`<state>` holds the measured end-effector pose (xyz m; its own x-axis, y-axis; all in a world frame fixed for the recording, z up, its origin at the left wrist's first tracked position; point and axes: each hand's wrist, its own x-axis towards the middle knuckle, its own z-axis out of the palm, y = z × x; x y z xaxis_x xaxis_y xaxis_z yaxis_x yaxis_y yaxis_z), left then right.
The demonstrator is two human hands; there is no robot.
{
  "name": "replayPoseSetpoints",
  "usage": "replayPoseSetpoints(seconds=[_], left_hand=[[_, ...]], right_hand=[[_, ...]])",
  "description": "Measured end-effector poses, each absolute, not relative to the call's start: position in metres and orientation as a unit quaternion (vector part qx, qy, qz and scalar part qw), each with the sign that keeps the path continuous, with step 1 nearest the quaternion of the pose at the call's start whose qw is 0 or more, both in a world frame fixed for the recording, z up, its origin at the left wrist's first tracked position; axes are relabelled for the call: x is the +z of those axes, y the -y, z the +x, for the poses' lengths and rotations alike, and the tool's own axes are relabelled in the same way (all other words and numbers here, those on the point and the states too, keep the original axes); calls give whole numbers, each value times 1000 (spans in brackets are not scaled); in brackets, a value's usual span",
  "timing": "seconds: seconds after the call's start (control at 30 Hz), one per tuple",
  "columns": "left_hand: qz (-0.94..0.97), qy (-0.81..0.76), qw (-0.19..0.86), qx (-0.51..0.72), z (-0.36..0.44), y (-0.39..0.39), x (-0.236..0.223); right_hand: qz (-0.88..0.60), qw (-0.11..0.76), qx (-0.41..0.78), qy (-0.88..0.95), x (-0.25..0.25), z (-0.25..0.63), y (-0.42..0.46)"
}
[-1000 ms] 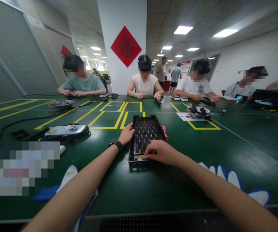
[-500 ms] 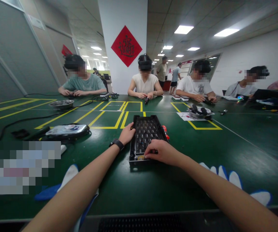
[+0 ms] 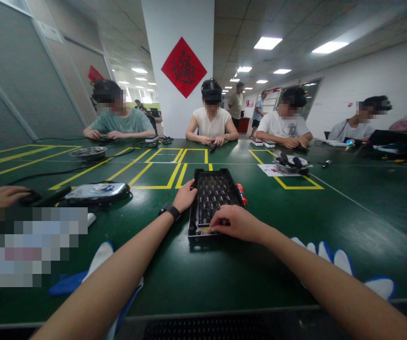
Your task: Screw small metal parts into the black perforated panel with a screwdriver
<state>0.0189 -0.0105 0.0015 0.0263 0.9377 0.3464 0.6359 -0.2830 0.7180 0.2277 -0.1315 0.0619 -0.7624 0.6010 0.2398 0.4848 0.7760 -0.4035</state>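
A black rectangular case [image 3: 213, 196] lies lengthwise before me on the green table. Rows of small shiny pieces show inside it. My left hand [image 3: 185, 196] grips its left side wall, thumb along the rim. At the near end of the case, my right hand [image 3: 230, 221] is closed in a pinch over a small yellowish part [image 3: 205, 231]. Whatever sits between those fingertips is too small to make out. Something red [image 3: 241, 192] touches or lies just beside the right side of the case.
Blue-and-white gloves [image 3: 343, 262] lie at right, another glove [image 3: 99, 257] by my left forearm. At left are a co-worker's hand [image 3: 3, 194] and a flat device [image 3: 99, 190]. Metal bowls [image 3: 89, 152] stand farther off, one holding black items [image 3: 292, 164]. Several people sit opposite.
A co-worker's hand has come in from the left edge, reaching a dark object there. Both my hands and the case hold nearly the same place.
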Motion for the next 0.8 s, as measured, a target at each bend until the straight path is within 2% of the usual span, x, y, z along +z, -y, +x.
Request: replayPoseSetpoints(seconds=[0.8], left_hand=[[693, -569, 183, 402, 17, 7, -2]], right_hand=[[-286, 181, 147, 929, 61, 228, 129]])
